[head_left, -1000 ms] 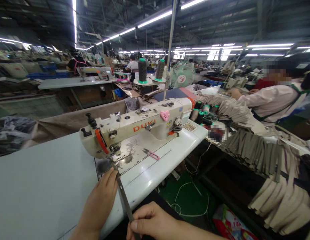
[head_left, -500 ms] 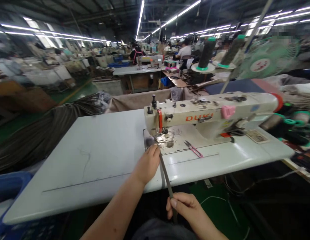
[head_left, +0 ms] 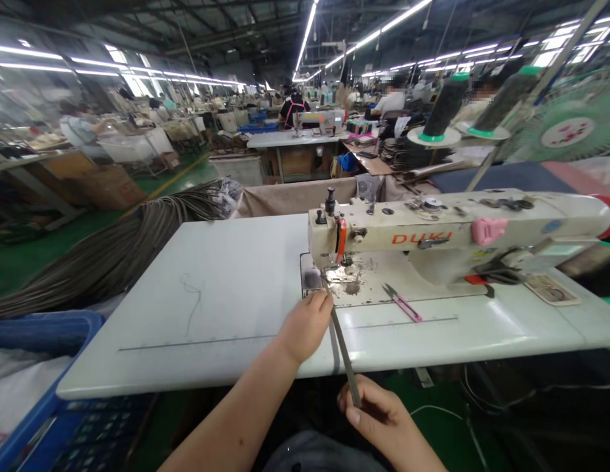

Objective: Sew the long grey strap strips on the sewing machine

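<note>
A narrow dark grey strap [head_left: 345, 351] runs from the needle area of the sewing machine [head_left: 368, 239] down past the table's front edge. My left hand [head_left: 309, 322] is closed on its upper part, close to the presser foot, with the fingertips partly hidden. Lower down, my right hand [head_left: 376, 414] pinches the strap between thumb and fingers in front of the table. Pink-handled thread snips [head_left: 402, 303] lie on the machine bed to the right of my left hand.
Loose thread [head_left: 193, 298] lies on the white tabletop [head_left: 236, 275]. A blue crate [head_left: 81, 324] stands at the left, with a large bundle of dark straps [head_left: 118, 242] behind it. Thread cones [head_left: 445, 108] and a green fan [head_left: 565, 128] are at back right. Other people work farther off.
The view has swung left, so the machine appears farther right and the strap bundle and crate come into sight. Both hands keep hold of the strap near the needle.
</note>
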`<state>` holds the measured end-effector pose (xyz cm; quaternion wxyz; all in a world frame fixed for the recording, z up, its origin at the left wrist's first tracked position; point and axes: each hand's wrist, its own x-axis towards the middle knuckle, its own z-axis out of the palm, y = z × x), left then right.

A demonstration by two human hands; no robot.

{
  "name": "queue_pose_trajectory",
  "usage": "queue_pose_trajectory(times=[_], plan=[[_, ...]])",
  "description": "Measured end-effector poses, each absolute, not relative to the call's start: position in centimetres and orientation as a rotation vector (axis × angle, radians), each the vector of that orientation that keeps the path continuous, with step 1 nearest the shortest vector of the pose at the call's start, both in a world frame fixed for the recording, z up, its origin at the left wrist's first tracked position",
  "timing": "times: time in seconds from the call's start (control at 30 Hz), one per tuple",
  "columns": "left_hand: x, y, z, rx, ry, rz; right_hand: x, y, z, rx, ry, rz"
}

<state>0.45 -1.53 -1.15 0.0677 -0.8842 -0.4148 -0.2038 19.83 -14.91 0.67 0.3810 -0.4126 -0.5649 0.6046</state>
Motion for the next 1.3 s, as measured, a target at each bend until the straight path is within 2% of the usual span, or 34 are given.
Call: queue_pose_trajectory(times=[0.13,0.37,1.3], plan=[[0.4,-1.7,-1.2,-2.654,-1.255,-0.683,19.3,-14.5,0.5,-1.175,-1.382,1.447],[0.2,-1.7,-1.5,-2.663,-1.238,-0.777,18.8,-15.0,0.7,-1.172,-1.069,1.709],[0.2,-1.7,-1.0,-2.716,-1.282,-0.711,20.2,-15.7,0.3,-1.011,-1.25,1.731]])
